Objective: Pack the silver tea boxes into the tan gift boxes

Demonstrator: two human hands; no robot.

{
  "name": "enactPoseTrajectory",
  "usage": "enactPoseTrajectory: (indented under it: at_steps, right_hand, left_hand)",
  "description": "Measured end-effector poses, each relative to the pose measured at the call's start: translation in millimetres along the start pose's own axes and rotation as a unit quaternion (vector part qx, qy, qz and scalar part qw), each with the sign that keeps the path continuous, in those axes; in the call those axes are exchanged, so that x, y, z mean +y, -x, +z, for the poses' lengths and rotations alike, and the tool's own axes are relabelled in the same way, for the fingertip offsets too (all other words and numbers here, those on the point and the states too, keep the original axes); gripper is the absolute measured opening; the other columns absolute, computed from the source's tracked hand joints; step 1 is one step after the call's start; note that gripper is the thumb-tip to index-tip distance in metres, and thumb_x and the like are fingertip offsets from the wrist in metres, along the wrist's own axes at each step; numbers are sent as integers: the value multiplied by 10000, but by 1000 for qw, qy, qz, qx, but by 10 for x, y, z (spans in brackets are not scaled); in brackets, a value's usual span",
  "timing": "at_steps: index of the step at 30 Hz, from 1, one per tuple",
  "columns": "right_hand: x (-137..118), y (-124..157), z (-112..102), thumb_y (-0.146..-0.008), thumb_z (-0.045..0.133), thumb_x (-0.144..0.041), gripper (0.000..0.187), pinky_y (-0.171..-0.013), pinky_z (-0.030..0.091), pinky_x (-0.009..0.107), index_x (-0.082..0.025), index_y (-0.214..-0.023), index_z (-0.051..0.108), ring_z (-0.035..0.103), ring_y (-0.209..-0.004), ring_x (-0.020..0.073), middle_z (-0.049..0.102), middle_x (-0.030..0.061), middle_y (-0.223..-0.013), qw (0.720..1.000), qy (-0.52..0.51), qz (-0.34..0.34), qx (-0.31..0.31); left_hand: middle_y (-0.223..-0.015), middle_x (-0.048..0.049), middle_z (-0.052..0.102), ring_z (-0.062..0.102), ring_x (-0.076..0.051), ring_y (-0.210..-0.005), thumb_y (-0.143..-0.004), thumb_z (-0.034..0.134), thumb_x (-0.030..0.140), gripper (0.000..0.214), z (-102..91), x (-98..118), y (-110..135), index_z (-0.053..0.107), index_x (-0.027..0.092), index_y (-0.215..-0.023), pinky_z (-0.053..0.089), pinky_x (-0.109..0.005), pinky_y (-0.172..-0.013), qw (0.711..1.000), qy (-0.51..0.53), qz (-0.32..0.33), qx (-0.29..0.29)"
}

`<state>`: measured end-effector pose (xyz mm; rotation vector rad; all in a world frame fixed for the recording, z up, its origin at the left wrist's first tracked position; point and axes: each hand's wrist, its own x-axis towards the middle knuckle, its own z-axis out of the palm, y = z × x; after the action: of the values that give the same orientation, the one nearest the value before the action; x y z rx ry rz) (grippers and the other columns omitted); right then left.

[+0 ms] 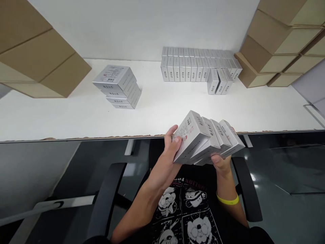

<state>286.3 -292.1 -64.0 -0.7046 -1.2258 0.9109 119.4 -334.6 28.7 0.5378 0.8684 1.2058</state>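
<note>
Several small silver-white printed boxes (191, 137) are held side by side in a tilted, fanned row just in front of the table edge. My left hand (172, 144) grips the left end of the row, its thumb on the printed face. Around the right end is my right hand (221, 162), thumb underneath in front and most fingers hidden behind the boxes. On the table to the left stands a stack of like boxes (118, 86). Further back on the right is a double row of upright boxes (193, 69), with 3 loose boxes (220, 82) standing before it.
Large brown cartons (43, 61) stand at the far left, and more brown cartons (274, 44) are piled at the right against the wall. The white table (157, 112) has a chipped front edge. Chair armrests (245, 189) flank my body.
</note>
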Motion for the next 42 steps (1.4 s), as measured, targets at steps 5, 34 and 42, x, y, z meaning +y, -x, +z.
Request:
enactPoseTrajectory:
  at_steps: [5, 34, 42]
  right_hand:
    - [-48, 48, 63, -748, 769, -705, 1044, -1136, 467, 653, -337, -1558, 221, 514, -1363, 375, 447, 126, -1462, 999, 10, 35, 11]
    - [65, -1365, -78, -384, 1074, -343, 1388, -1005, 578, 578, -402, -1519, 278, 594, -1231, 354, 604, 39, -1228, 969, 131, 62, -202]
    - [28, -1230, -119, -548, 1004, -482, 1214, -1065, 536, 555, -380, -1475, 226, 634, -1177, 331, 620, 31, -1185, 974, 138, 31, -175]
  left_hand:
    - [-1295, -18, 684, 626, -226, -1210, -921, 709, 619, 386, -55, -7, 28, 686, 322, -1166, 495, -403, -1093, 967, -166, 153, 117]
    - [-1133, -98, 541, 558, -345, -1128, -532, 978, 248, 799, -508, 809, -1428, 514, 234, -1182, 483, -487, -998, 862, -359, 266, -241]
    - [-1151, -71, 505, 531, -354, -1175, -498, 1002, 207, 838, -545, 700, -1241, 516, 237, -1180, 425, -492, -1035, 892, -304, 284, -179]
